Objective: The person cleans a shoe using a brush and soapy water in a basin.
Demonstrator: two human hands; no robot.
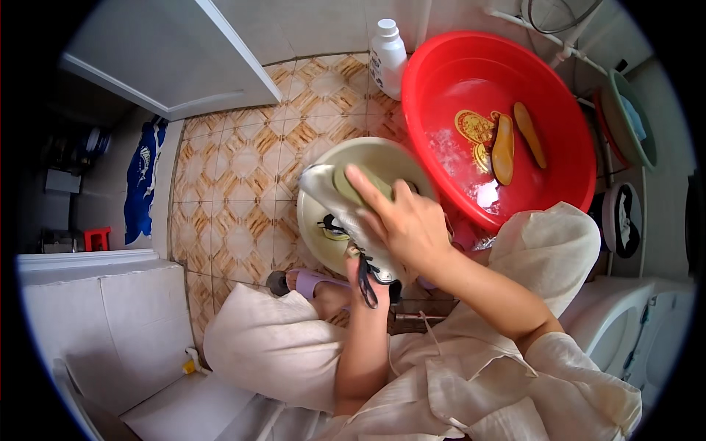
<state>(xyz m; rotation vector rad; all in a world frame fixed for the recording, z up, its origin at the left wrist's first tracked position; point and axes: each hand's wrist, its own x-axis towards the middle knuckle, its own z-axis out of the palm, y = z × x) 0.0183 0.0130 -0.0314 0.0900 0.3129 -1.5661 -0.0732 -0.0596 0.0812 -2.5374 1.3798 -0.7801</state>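
A white sneaker (325,187) with black laces (367,275) is tilted over a cream bucket (309,229). My left hand (368,275) grips it near the heel, partly covered by the shoe and laces. In my right hand (411,226) is an olive-green scrubbing brush (347,184), pressed to the shoe's side; the hand and brush are slightly blurred, and the bristles are hidden. A dark item with yellow-green trim (333,227) shows inside the bucket, mostly hidden by the shoe.
A large red plastic tub (416,118) at right holds some water and two tan insoles (503,151) (529,135). Beside it stands a white bottle (389,63). A toilet (612,320) is at lower right, a door (176,55) at upper left. Patterned tiles (242,160) cover the floor.
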